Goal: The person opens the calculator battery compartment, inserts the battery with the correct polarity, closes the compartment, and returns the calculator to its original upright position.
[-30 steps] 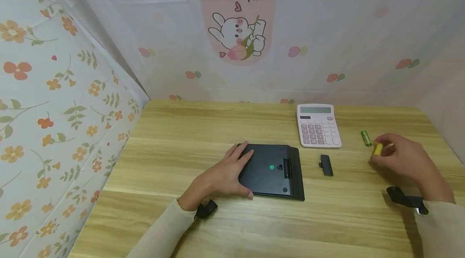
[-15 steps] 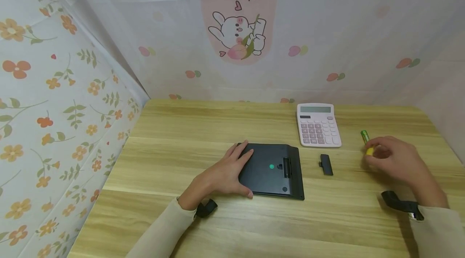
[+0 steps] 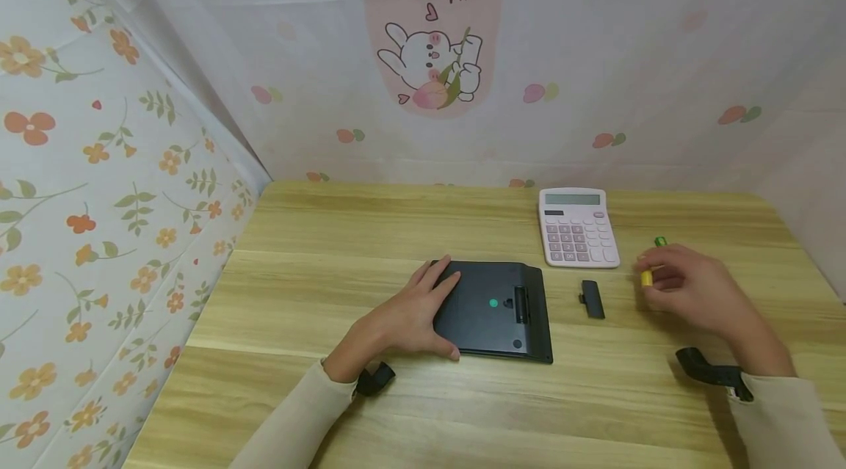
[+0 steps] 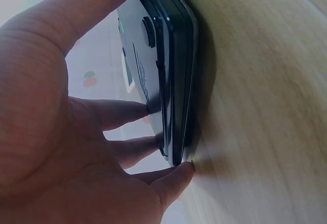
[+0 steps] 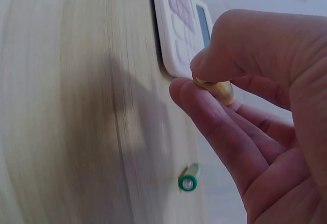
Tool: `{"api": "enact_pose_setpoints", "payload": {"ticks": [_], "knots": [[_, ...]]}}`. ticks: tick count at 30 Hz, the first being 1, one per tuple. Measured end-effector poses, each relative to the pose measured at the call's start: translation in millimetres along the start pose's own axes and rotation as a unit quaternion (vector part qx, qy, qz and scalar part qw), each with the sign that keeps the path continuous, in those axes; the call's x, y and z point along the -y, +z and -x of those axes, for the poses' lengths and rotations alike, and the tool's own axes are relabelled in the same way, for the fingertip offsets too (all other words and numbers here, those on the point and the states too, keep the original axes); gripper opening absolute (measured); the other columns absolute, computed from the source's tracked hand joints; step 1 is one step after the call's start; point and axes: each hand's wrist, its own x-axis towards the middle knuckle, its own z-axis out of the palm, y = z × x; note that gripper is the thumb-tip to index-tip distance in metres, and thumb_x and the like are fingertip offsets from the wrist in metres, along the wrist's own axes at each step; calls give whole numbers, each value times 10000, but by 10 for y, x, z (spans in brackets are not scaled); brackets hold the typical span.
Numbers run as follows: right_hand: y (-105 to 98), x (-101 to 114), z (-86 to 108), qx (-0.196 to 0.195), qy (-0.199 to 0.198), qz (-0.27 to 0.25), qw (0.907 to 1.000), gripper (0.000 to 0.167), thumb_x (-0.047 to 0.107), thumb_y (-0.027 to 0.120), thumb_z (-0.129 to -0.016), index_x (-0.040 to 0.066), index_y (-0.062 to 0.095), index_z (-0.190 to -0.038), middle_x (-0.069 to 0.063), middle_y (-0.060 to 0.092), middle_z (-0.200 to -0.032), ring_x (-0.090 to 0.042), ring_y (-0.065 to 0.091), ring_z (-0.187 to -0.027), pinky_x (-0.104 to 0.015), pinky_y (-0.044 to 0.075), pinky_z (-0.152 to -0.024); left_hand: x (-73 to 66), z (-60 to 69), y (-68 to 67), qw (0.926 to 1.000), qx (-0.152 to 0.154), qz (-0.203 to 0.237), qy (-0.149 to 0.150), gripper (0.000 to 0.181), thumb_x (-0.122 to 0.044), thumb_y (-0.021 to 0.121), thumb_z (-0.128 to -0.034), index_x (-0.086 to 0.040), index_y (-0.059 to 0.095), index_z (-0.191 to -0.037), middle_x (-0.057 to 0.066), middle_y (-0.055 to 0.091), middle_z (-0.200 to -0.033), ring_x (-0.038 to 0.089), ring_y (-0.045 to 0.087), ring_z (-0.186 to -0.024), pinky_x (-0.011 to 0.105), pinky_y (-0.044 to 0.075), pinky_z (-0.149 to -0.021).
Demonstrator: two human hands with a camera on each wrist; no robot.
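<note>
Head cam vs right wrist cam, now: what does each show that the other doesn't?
Head only: the left hand on the black device, plus that device's slot. Right wrist only: the near end of the green battery, its metal contact visible. Both: the right hand pinching the yellow battery, the pale calculator, the wooden table.

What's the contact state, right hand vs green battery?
Apart. The right wrist view shows a clear gap between the right hand and the green battery.
</note>
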Motion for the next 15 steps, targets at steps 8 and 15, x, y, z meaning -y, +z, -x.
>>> {"api": "enact_pose_setpoints", "payload": {"ticks": [8,15], "knots": [[91,167,-35,59,-400,-139,9991,358,-68,920,-768,3,815,-1102,-204,700,-1265,35,647,-898,-60,517,-764,3,2,7,10000,21,12,-33,1184,-478,948,-846,-71,291,-1743,112,40,-1846,427,47,-1680,599,323,-1266],[174,305,-96,121,-627,-146,9978,393,-76,941,-751,-1,814,-1115,-186,680,-1284,-168,722,-903,-80,533,-779,9,2,2,10000,26,63,-8,1178,-475,944,-847,-71,293,-1742,114,43,-1846,428,44,-1680,603,323,-1266]]}}
